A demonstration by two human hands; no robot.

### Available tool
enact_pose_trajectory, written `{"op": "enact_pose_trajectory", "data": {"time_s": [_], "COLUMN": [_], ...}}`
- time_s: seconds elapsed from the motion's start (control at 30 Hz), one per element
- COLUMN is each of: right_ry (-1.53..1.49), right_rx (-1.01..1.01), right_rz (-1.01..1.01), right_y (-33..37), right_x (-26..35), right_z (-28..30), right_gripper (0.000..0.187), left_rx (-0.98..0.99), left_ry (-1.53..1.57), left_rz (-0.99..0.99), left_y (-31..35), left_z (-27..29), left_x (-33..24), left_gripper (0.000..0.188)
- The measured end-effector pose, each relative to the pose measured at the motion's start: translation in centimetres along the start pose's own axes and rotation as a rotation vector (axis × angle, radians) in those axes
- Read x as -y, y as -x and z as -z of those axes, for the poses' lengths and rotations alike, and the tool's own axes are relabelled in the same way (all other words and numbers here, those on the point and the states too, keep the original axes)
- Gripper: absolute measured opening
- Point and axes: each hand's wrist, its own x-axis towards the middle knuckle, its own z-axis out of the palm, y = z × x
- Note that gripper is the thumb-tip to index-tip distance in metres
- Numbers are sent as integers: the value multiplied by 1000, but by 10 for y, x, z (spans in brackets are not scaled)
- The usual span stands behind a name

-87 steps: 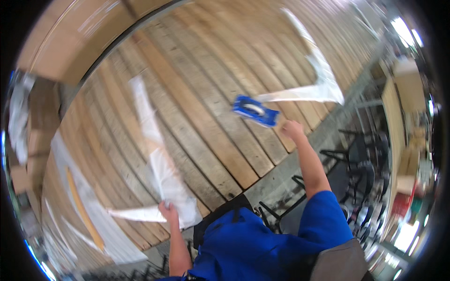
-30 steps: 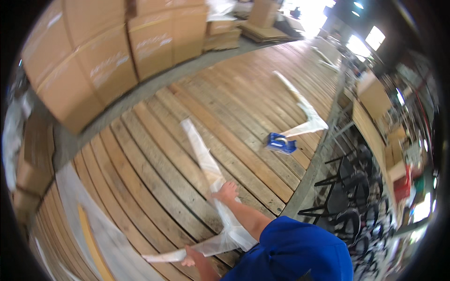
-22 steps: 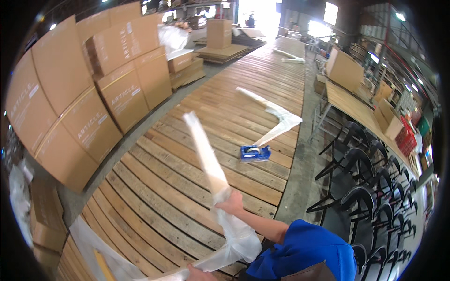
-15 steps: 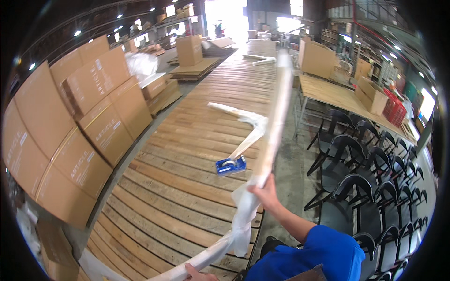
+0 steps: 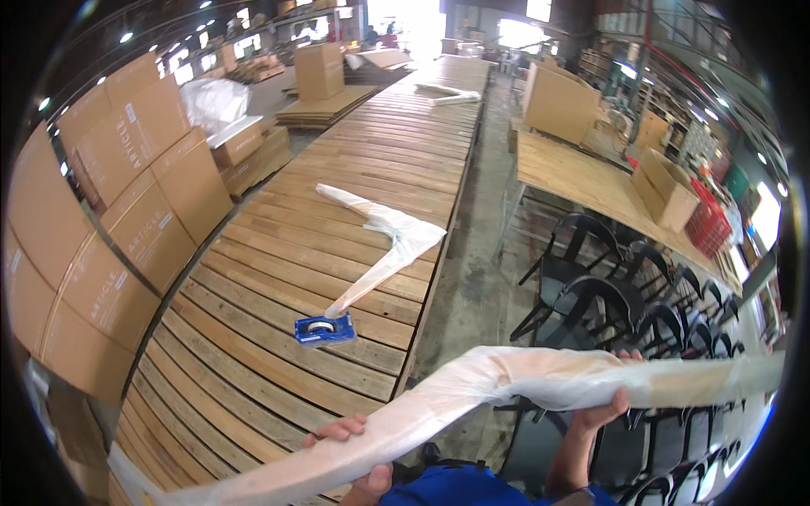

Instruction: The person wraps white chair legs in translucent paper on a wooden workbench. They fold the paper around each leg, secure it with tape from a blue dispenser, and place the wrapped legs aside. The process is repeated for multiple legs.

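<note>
Across the front of me stretches a long, bent, wood-coloured furniture part (image 5: 447, 388) wrapped in translucent white packing film. My left hand (image 5: 369, 481) is closed round its lower left stretch, fingers over the far side and thumb on the near side. Further right, past the bend, my right hand (image 5: 606, 411) grips it from below, with fingertips showing above its upper edge. A similar wrapped V-shaped part (image 5: 405, 236) lies on the slatted wooden table (image 5: 278, 244). Touching its near end is a blue tape dispenser (image 5: 325, 329) with a roll in it.
Tall stacks of cardboard cartons (image 5: 126, 228) line the left side. Rows of black chairs (image 5: 591, 312) stand close at my right, under the held part's right end. Behind them is a plywood-topped table (image 5: 574, 173) with an open box (image 5: 662, 190) and a red crate (image 5: 707, 221).
The wrapped part has swung from pointing up and away to lying across in front of me, its far end now at the right. My right hand moved right and nearer.
</note>
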Motion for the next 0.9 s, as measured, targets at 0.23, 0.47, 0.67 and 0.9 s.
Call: {"op": "enact_pose_trajectory", "data": {"time_s": [0.23, 0.47, 0.67, 0.9], "right_ry": [237, 918, 1213, 1419], "right_rx": [-81, 49, 379, 787], "right_rz": [46, 201, 190, -109], "right_y": [-85, -188, -260, -199], "right_x": [-78, -223, -384, -581], "right_z": [13, -60, -157, -329], "right_gripper": [82, 89, 94, 101], "left_rx": [452, 329, 29, -377], "left_ry": [-219, 60, 277, -81], "left_rz": [318, 1051, 1195, 1228], "left_y": [-27, -40, -46, -105], "left_z": [-8, 10, 7, 69], "left_x": [124, 363, 479, 559], "left_gripper": [108, 54, 40, 32]}}
